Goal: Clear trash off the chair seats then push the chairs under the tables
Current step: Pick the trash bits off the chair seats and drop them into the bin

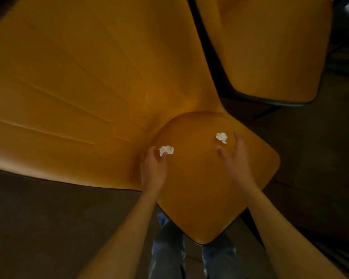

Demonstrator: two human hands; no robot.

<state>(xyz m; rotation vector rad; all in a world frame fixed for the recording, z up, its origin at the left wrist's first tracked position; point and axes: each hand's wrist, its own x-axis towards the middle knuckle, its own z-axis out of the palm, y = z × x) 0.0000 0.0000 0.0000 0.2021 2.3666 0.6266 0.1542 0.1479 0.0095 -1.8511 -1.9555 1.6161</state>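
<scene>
Both bare forearms reached forward from the bottom of the head view, above the person's blue jeans (167, 248) and a dark floor (38, 218). Under them sat the orange chair seat (206, 188), a rounded square turned corner-on toward the camera, with the large ribbed orange chair back (79, 77) spreading up and to the left behind it.

At the seat's left rear edge, the left hand (152, 170) had its fingers curled down onto a crumpled white paper wad (166, 150); thumb and fingertips pinched the wad's near side, and the wad lay at the seam where seat met back. Whether it had left the cushion could not be told.

Over the right half of the seat, the right hand (233, 156) was spread wide, thumb and fingers apart and holding nothing. A second paper wad (221, 137) lay on the cushion just beyond the gap between thumb and forefinger, close to the fingertips but apart from them.

Another orange chair (270, 47) stood at the upper right, separated from the first by a dark gap.
</scene>
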